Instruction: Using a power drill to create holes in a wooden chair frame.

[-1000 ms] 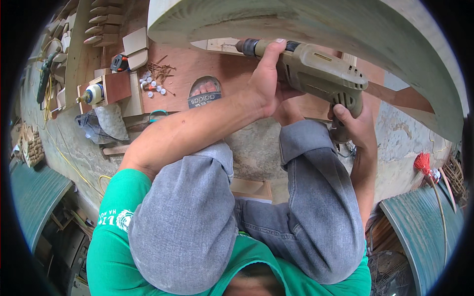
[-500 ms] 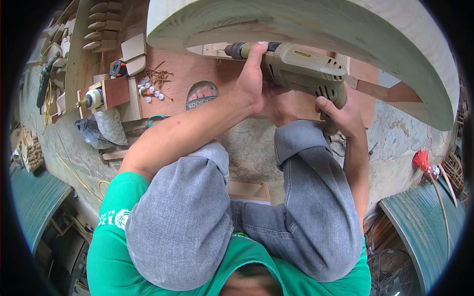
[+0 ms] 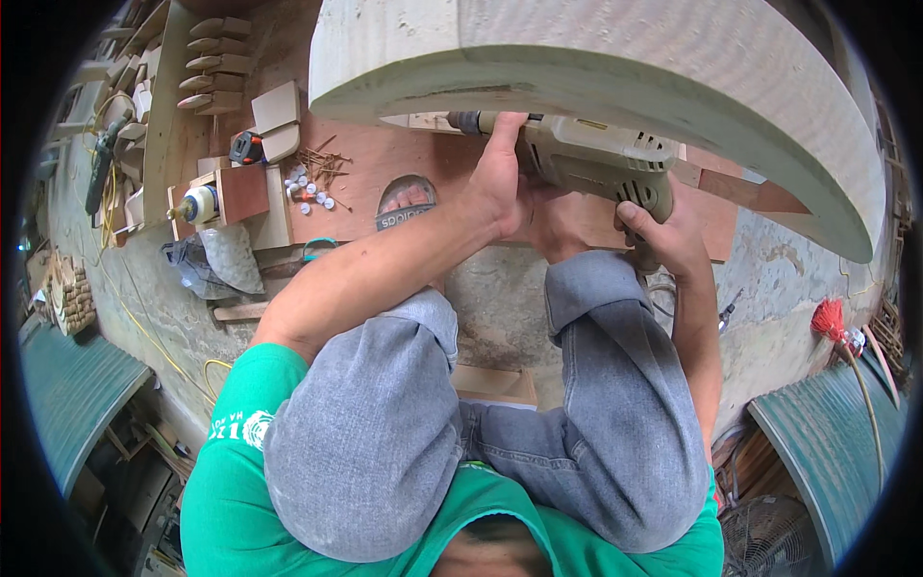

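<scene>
A tan-green power drill [image 3: 594, 163] lies nearly level under the curved edge of a large pale wooden piece [image 3: 596, 58], its dark chuck pointing left. My right hand [image 3: 670, 229] is wrapped round the drill's rear handle, with the thumb across its back. At the front, my left hand [image 3: 500, 178] holds the drill body, thumb up beside the chuck. The wooden piece overhangs the drill's top edge, and any bit or its tip is hidden from me.
On the reddish board [image 3: 356, 144] to the left lie several screws [image 3: 325, 168] and small white caps [image 3: 306, 185]. A tape measure [image 3: 246, 147], a glue bottle [image 3: 197, 205] in a wooden box and stacked wooden pieces [image 3: 219, 65] sit farther left. My sandalled foot [image 3: 404, 200] rests on the board.
The whole view has shifted a little, so most things appear lower and to the right. The wooden piece now covers more of the drill's top. Both hands keep their hold.
</scene>
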Available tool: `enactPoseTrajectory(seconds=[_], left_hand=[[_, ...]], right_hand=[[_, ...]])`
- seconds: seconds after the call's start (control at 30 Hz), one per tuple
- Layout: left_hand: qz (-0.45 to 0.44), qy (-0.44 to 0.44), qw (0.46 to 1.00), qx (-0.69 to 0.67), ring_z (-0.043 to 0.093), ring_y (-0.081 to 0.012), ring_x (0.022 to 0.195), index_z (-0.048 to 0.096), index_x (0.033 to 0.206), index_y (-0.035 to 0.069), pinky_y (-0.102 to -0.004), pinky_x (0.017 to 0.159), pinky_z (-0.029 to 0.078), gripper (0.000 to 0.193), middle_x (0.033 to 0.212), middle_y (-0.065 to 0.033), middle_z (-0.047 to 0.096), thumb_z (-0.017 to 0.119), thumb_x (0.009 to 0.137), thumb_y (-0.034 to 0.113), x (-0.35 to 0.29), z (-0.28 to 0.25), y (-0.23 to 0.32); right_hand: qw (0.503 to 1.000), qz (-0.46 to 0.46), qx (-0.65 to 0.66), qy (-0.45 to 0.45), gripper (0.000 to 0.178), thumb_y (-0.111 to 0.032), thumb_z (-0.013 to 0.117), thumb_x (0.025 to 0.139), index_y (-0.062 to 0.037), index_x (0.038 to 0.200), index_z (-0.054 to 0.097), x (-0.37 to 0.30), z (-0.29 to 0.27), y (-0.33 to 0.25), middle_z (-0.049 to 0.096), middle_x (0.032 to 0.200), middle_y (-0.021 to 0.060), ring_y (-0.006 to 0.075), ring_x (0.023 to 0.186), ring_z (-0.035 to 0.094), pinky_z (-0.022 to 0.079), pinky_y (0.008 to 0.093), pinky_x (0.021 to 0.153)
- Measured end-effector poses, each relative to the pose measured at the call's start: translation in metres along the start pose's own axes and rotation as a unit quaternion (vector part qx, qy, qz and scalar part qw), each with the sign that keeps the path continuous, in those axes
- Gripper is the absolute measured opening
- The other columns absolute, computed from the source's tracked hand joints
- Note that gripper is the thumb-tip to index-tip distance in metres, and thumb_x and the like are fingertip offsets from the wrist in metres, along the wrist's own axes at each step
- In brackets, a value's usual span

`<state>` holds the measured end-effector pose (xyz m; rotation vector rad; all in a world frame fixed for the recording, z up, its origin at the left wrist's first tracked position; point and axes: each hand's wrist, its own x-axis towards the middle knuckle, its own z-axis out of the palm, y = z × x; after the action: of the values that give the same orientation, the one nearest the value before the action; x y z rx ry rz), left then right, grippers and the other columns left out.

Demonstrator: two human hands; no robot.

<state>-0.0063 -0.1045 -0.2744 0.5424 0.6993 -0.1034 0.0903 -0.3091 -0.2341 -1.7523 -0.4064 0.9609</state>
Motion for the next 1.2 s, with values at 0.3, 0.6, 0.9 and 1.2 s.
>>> enactPoseTrajectory(seconds=[0.3,0.6,0.9,1.2], left_hand=[[0.001,0.002,1.0,-0.006,0.059,-0.0251,0.119,0.059,0.132,0.012,-0.0445,0.097,0.053,0.065,0.128,-0.008,0.062,0.042,0.094,0.063,0.003,-0.004,-0.001],[-0.009,-0.002,1.0,-0.008,0.058,-0.025,0.121,0.057,0.134,0.013,-0.0461,0.099,0.052,0.07,0.13,-0.0079,0.062,0.039,0.097,0.069,-0.001,0.003,0.002],[-0.01,-0.01,1.0,-0.021,0.058,-0.0246,0.121,0.056,0.134,0.014,-0.0458,0.1,0.05,0.069,0.133,-0.0064,0.06,0.036,0.098,0.069,-0.003,-0.003,0.002],[-0.028,-0.012,0.999,-0.019,0.056,-0.0242,0.123,0.056,0.134,0.014,-0.0458,0.102,0.049,0.065,0.133,-0.0064,0.06,0.039,0.099,0.066,0.0,0.002,0.001]], right_hand=[[0.999,0.022,-0.035,0.003,0.065,-0.03,0.082,0.082,-0.0005,0.131,0.053,0.004,0.0,-0.003,0.062,0.086,0.0042,0.0098,0.065,0.059,0.049,0.0261,0.055],[0.999,0.014,0.029,0.02,0.062,-0.022,0.082,0.084,-0.0006,0.133,0.051,0.001,-0.007,0.005,0.063,0.088,0.0037,0.0106,0.07,0.061,0.051,0.0259,0.057],[1.0,-0.01,0.003,0.005,0.056,-0.021,0.081,0.085,-0.0003,0.129,0.052,0.003,0.0,0.008,0.063,0.085,0.0033,0.0109,0.071,0.061,0.052,0.0271,0.058],[0.999,0.005,0.029,0.021,0.054,-0.02,0.079,0.086,0.0001,0.128,0.052,-0.002,-0.007,0.006,0.063,0.086,0.0047,0.0117,0.071,0.061,0.052,0.0279,0.061]])
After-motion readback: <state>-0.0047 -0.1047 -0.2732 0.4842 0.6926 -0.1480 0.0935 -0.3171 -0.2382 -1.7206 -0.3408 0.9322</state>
